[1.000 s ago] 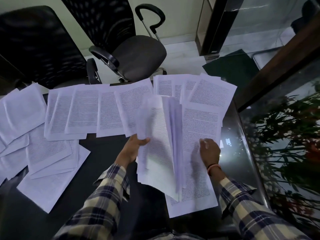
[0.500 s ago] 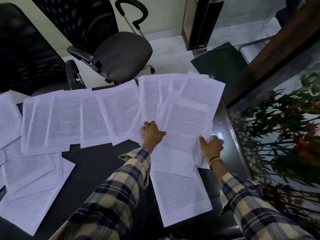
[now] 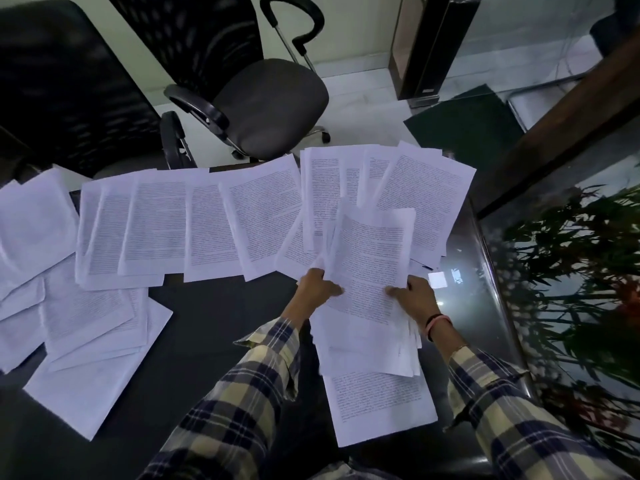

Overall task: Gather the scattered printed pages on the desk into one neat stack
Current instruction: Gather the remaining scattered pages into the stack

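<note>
Nearest the camera, on the dark desk (image 3: 214, 306), a single printed page (image 3: 377, 407) is seen lying flat just below the gathered bundle (image 3: 367, 271), which serves here as the reference point for everything else. The bundle, a loose and uneven sheaf of pages, is gripped on both sides: the left hand (image 3: 317, 289) is closed on its left edge with the thumb laid over the top sheet, and the right hand (image 3: 415, 296) is closed on its right edge in the same manner, a band being worn at that wrist. The sheets are fanned rather than squared, and the lower ones are splayed out beneath the bundle. Directly beyond it, a cluster of overlapping pages (image 3: 426, 199) is left on the desk near the far right corner. To the left of the bundle, a long row of pages (image 3: 180, 226) is spread along the far edge, and further left and nearer, another heap of sheets (image 3: 79, 317) is scattered. The task is judged to be at an early stage: only a small share has been collected, and most pages, together with the final squaring, are left to be dealt with. Behind the desk, beyond the bundle, an office chair (image 3: 266, 102) is parked.
</note>
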Motion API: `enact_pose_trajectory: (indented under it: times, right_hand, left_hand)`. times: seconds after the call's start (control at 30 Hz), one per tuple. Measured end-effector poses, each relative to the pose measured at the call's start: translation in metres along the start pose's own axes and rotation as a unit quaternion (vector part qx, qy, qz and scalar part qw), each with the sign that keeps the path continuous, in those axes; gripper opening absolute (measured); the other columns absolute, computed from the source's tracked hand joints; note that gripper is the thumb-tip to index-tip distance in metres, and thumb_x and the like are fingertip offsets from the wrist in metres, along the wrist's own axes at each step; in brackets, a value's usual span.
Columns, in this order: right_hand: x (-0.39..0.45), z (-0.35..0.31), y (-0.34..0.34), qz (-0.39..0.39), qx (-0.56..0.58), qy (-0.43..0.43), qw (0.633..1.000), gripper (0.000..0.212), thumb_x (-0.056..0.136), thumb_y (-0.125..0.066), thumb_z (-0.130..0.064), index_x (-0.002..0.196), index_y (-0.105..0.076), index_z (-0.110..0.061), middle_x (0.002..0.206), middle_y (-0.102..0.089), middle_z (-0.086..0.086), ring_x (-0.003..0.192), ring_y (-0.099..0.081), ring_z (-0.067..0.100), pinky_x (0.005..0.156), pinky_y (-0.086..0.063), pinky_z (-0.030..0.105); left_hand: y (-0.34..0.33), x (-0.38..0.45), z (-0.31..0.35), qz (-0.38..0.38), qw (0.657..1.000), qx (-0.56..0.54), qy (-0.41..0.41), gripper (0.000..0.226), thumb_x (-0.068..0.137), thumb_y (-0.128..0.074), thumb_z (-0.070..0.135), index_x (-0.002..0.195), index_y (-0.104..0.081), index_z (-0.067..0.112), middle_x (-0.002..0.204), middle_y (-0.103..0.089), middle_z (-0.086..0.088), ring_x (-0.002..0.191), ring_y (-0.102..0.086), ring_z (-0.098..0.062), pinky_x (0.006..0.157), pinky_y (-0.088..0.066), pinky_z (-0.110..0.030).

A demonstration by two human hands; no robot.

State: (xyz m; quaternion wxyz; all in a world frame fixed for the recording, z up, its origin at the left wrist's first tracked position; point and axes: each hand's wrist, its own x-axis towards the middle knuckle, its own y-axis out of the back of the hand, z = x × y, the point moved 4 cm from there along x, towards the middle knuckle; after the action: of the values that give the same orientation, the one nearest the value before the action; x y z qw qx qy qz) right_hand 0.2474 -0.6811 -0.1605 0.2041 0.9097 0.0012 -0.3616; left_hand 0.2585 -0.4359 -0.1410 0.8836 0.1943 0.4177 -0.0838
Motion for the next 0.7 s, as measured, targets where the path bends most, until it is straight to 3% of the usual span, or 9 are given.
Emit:
enact_pose_trajectory:
  times: [0.1, 0.17, 0.23, 0.33, 0.4, 0.53, 0.7]
  right_hand:
    - [-0.008, 0.005, 0.001, -0.002, -0.055, 0.01, 0.998, 0.031, 0.083, -0.08, -0.015, 0.111, -0.067, -0.007, 0.109, -0.07, 0.007, 0.099, -0.066, 0.026, 0.083, -0.052, 0.032]
    - [-0.015, 0.007, 0.001, -0.007, -0.124, 0.02, 0.992, 0.033, 0.082, -0.081, -0.013, 0.108, -0.061, -0.007, 0.106, -0.065, 0.007, 0.094, -0.061, 0.024, 0.079, -0.047, 0.029]
    - [-0.016, 0.015, 0.002, -0.009, -0.182, 0.014, 0.983, 0.036, 0.081, -0.081, -0.014, 0.105, -0.054, -0.009, 0.107, -0.064, 0.01, 0.091, -0.058, 0.024, 0.078, -0.049, 0.031]
    - [-0.025, 0.026, -0.002, 0.018, -0.234, -0.013, 0.972, 0.05, 0.077, -0.083, -0.019, 0.113, -0.05, -0.007, 0.116, -0.063, 0.017, 0.1, -0.061, 0.034, 0.089, -0.055, 0.042]
    - [-0.033, 0.03, -0.01, 0.027, -0.251, -0.037, 0.967, 0.067, 0.073, -0.085, -0.024, 0.124, -0.045, -0.007, 0.126, -0.053, 0.021, 0.11, -0.057, 0.04, 0.098, -0.052, 0.048]
    - [-0.051, 0.031, -0.029, 0.0, -0.266, -0.066, 0.962, 0.094, 0.069, -0.091, -0.025, 0.136, -0.029, -0.007, 0.134, -0.039, 0.025, 0.116, -0.054, 0.045, 0.099, -0.049, 0.047]
    - [-0.063, 0.035, -0.036, -0.013, -0.19, -0.071, 0.979, 0.083, 0.067, -0.09, -0.023, 0.128, -0.036, -0.004, 0.12, -0.056, 0.016, 0.11, -0.062, 0.038, 0.089, -0.054, 0.039]
  left_hand:
    - [-0.004, -0.016, -0.027, -0.085, 0.994, 0.036, 0.061, 0.035, 0.079, -0.085, 0.01, 0.11, -0.067, 0.009, 0.102, -0.072, -0.009, 0.088, -0.069, -0.026, 0.071, -0.057, -0.035]
    - [-0.003, -0.024, -0.047, -0.089, 0.987, 0.08, 0.111, 0.031, 0.08, -0.088, 0.02, 0.099, -0.068, 0.007, 0.087, -0.068, -0.008, 0.074, -0.063, -0.022, 0.065, -0.054, -0.032]
    - [0.006, -0.029, -0.06, -0.023, 0.982, 0.128, 0.134, 0.037, 0.081, -0.087, 0.031, 0.097, -0.065, 0.007, 0.088, -0.068, -0.007, 0.074, -0.063, -0.021, 0.066, -0.055, -0.032]
    - [0.011, -0.047, -0.066, 0.093, 0.978, 0.151, 0.106, 0.054, 0.086, -0.083, 0.033, 0.119, -0.057, 0.0, 0.115, -0.061, -0.01, 0.1, -0.066, -0.028, 0.074, -0.052, -0.034]
    - [-0.003, -0.057, -0.069, 0.104, 0.984, 0.097, 0.107, 0.055, 0.087, -0.082, 0.031, 0.122, -0.054, -0.001, 0.116, -0.057, -0.01, 0.102, -0.065, -0.028, 0.077, -0.055, -0.036]
    - [-0.035, -0.071, -0.084, 0.093, 0.985, -0.037, 0.141, 0.058, 0.081, -0.087, 0.027, 0.12, -0.055, 0.0, 0.123, -0.059, -0.014, 0.101, -0.067, -0.03, 0.08, -0.064, -0.047]
    - [-0.047, -0.075, -0.103, 0.073, 0.972, -0.166, 0.148, 0.072, 0.073, -0.093, 0.033, 0.122, -0.053, 0.0, 0.121, -0.059, -0.007, 0.109, -0.065, -0.027, 0.081, -0.058, -0.037]
